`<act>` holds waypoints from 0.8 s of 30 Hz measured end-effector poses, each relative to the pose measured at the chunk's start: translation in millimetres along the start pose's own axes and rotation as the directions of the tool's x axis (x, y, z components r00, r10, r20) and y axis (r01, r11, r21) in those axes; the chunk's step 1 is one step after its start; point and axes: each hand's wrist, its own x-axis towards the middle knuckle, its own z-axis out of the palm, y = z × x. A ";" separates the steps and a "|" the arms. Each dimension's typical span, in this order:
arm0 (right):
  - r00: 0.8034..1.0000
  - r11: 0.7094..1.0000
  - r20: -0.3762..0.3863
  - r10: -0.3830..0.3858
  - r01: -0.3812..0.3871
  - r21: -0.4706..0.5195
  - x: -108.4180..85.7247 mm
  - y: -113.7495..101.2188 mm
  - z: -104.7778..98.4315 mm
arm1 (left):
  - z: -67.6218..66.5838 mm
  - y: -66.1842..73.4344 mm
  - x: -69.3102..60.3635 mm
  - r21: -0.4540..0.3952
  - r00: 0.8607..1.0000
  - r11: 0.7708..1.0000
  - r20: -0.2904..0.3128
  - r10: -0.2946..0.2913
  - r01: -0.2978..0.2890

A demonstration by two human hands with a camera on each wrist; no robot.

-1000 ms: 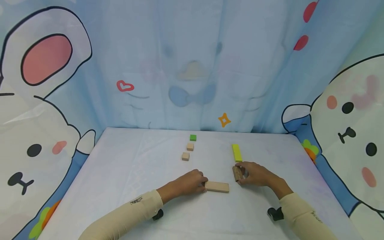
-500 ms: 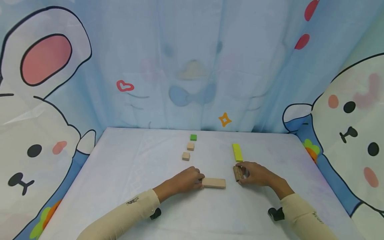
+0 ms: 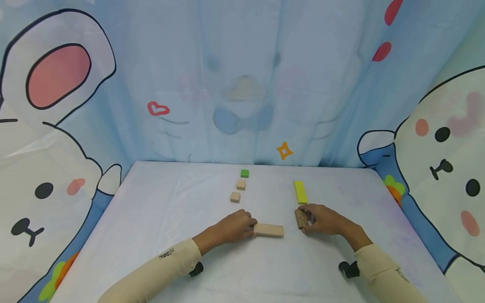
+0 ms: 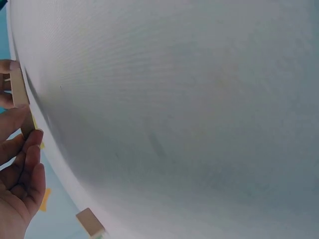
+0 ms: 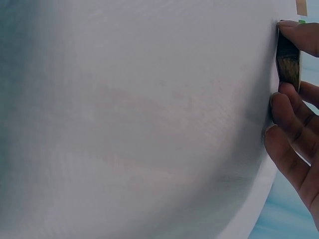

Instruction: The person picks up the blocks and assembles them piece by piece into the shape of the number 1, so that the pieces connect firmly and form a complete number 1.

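My left hand [image 3: 235, 226] grips the left end of a flat, light wooden plank [image 3: 269, 230], which lies crosswise low over the white table. In the left wrist view the plank [image 4: 19, 89] appears at the left edge, by my fingertips. To the right, my right hand [image 3: 323, 219] pinches a short dark brown wooden block [image 3: 301, 219] between thumb and fingers. The right wrist view shows this block [image 5: 289, 62] dark and grained. A gap separates the plank from the brown block. Just beyond the brown block is a yellow rectangular block [image 3: 300, 192].
Two small light wooden blocks, a nearer one [image 3: 235, 197] and a farther one [image 3: 241, 185], stand in a line with a small green block [image 3: 244, 173] behind them. A blue printed curtain [image 3: 242, 122] hangs at the back edge of the white table [image 3: 170, 198].
My left hand has shifted a little left and away from me, carrying the plank, so the gap to the brown block is wider. My right hand has stayed in place.
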 end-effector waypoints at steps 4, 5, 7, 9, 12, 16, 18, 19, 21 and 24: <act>1.000 1.000 0.010 -0.004 0.004 0.019 -1.8 1.0 -2.4 | 0.3 0.0 -0.2 0.010 1.000 1.000 0.004 -0.014 0.014; 1.000 1.000 0.012 -0.005 0.005 0.024 -2.1 1.1 -2.8 | 0.1 0.2 -0.3 0.010 1.000 1.000 0.006 -0.015 0.015; 1.000 0.999 0.016 -0.006 0.005 0.036 -2.1 2.2 -2.6 | 0.1 0.1 -0.4 0.009 1.000 1.000 0.010 -0.016 0.016; 1.000 0.999 0.019 -0.008 0.007 0.045 -1.6 3.5 -1.7 | 0.3 -0.1 -0.7 0.009 1.000 1.000 0.012 -0.015 0.015; 1.000 0.999 0.019 -0.013 0.012 0.050 -1.0 5.4 -0.7 | 0.2 -0.1 -1.2 0.001 1.000 1.000 0.013 -0.013 0.013; 1.000 0.998 0.015 -0.010 0.010 0.056 -2.8 4.3 -1.0 | 0.4 0.2 -1.4 -0.009 0.999 1.000 0.028 -0.020 0.020; 1.000 0.998 0.013 -0.009 0.008 0.059 -4.4 2.7 -1.9 | 0.7 -0.1 -1.4 -0.012 0.999 1.000 0.034 -0.021 0.022; 1.000 0.998 0.010 -0.010 0.010 0.059 -4.7 2.6 -2.1 | 1.1 -0.6 -1.2 -0.012 0.999 1.000 0.036 -0.022 0.023; 1.000 0.998 0.005 -0.012 0.012 0.061 -5.1 2.4 -2.3 | 0.9 -1.4 -1.4 -0.017 0.999 1.000 0.038 -0.025 0.026; 1.000 0.998 0.002 -0.010 0.010 0.063 -6.1 3.3 -1.4 | 0.9 -2.6 -2.1 -0.031 0.998 0.999 0.045 -0.033 0.034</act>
